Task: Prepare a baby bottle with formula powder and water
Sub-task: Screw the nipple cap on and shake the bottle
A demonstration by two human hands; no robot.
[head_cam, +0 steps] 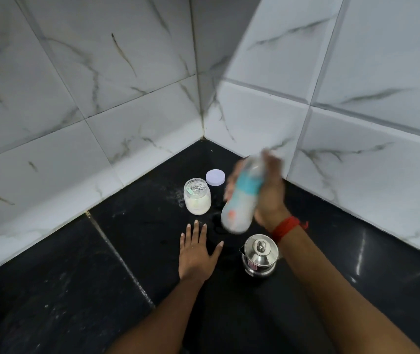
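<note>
My right hand (270,198) grips a baby bottle (239,203) with a teal collar and milky white contents, held tilted above the black counter. The bottle and fingers are motion-blurred. A red thread is tied round that wrist. My left hand (196,254) lies flat on the counter with fingers spread, holding nothing, just left of the bottle. An uncapped glass jar of white formula powder (197,198) with a small scoop inside stands further back. Its pale lilac lid (215,177) lies behind it.
A lidded steel pot (260,255) stands on the black stone counter (101,277) below my right wrist. White marbled wall tiles (101,98) close the corner at the back and right. Spilled powder specks dot the counter near the jar.
</note>
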